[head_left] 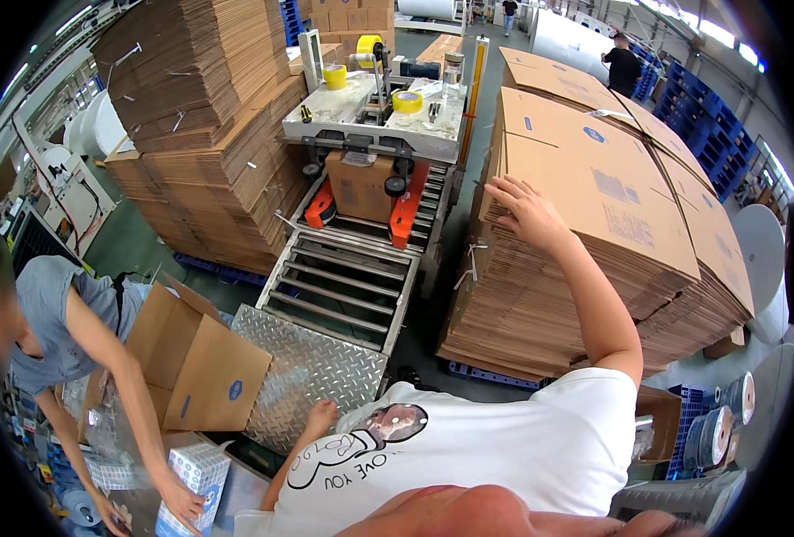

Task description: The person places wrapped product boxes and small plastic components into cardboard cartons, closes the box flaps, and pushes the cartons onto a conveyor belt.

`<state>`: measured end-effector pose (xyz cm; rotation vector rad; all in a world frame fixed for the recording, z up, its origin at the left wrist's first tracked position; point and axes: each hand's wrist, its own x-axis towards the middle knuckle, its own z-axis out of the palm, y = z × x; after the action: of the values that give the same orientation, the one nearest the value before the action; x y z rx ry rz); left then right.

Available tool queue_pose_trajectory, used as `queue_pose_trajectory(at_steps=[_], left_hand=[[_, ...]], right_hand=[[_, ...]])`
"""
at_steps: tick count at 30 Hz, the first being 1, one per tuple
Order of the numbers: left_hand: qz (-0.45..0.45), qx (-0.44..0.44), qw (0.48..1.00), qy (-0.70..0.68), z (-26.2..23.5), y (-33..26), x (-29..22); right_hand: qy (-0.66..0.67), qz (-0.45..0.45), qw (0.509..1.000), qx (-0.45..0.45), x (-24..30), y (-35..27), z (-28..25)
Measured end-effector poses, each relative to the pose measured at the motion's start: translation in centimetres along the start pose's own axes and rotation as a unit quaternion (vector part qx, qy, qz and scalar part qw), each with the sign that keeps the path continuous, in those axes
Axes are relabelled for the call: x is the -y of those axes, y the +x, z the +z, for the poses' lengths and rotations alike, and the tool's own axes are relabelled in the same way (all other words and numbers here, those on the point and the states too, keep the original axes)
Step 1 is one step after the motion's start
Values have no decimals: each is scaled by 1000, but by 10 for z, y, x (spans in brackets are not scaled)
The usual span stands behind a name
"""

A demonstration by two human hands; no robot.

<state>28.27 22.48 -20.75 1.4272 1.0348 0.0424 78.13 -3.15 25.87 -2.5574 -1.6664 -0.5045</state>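
Observation:
My right hand [529, 213] reaches out over a tall stack of flattened cardboard cartons [585, 170]. Its fingers are stretched apart at the left edge of the top carton. Low in front of my body, my left hand [322, 416] hovers by the diamond-plate metal table [312, 367]. Its fingers look curled, with nothing visible in them. Beyond the plate, a roller conveyor [339, 286] leads to a carton-sealing machine [343, 112]. A closed brown carton [361, 186] sits between the machine's orange side guides.
On the left a co-worker [84, 322] handles a blue-and-white box [191, 488] beside an open carton [209, 367]. Another carton stack [209, 188] flanks the conveyor. Yellow tape rolls [407, 101] lie on the machine. Blue pallets [692, 125] and a distant person [623, 67] are far right.

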Motion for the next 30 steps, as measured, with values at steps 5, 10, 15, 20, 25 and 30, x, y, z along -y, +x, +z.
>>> queue_pose_trajectory(at_steps=[5, 10, 15, 20, 25, 30], left_hand=[[42, 104, 962, 250, -17, -64, -12], [15, 44, 982, 185, -48, -66, -28], [316, -136, 937, 57, -41, -88, -139], [489, -325, 792, 168, 9, -144, -268], [461, -431, 773, 69, -19, -181, -238], [404, -537, 671, 313, -63, -244, -259]], right_hand=[[-63, 0, 990, -123, -5, -23, 4], [-179, 178, 914, -317, -27, 27, -49], [-101, -272, 788, -542, 173, 59, -172], [69, -422, 679, -597, 258, 53, -215], [400, -180, 696, -569, 231, 122, -143], [396, -146, 784, -455, 227, 142, -5]])
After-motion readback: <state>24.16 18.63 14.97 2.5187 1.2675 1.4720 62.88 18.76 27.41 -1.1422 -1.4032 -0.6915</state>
